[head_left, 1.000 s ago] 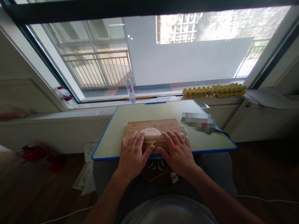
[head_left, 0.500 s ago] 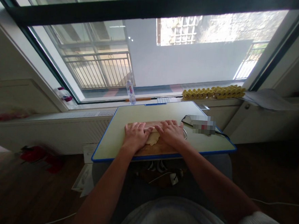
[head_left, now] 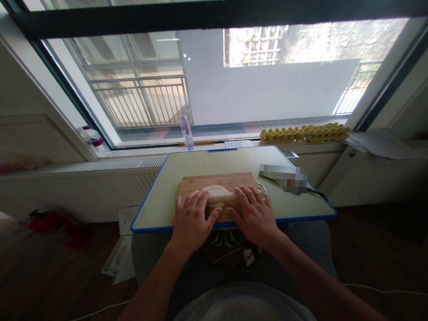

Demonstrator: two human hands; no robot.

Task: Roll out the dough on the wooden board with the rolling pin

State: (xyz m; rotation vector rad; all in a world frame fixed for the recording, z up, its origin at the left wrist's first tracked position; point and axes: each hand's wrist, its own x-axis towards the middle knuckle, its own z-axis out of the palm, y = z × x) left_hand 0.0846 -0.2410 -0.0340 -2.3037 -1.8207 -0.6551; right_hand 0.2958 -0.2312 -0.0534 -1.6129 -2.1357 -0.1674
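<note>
"How will our pale, rounded dough sheet [head_left: 215, 189] handle?"

"Probably soft, tearable; it lies partly under our pale, cylindrical rolling pin [head_left: 221, 197], between left hand [head_left: 193, 218] and right hand [head_left: 256, 215], both curled over the pin, holding it: likely our best grip."

Around the surface [head_left: 195, 163], a dark-framed window [head_left: 259, 92] is filling twelve o'clock; a clear bottle [head_left: 187, 134] is standing before it between ten and eleven; a yellow bumpy tray [head_left: 304, 133] is lying between one and two, with pale sheets [head_left: 385, 143] spreading beside it at two; a pixelated item [head_left: 284, 177] is resting on the surface toward three; a white cable [head_left: 391, 291] is trailing at four; a red fire extinguisher [head_left: 53, 223] is showing, blurred, between eight and nine.
</note>
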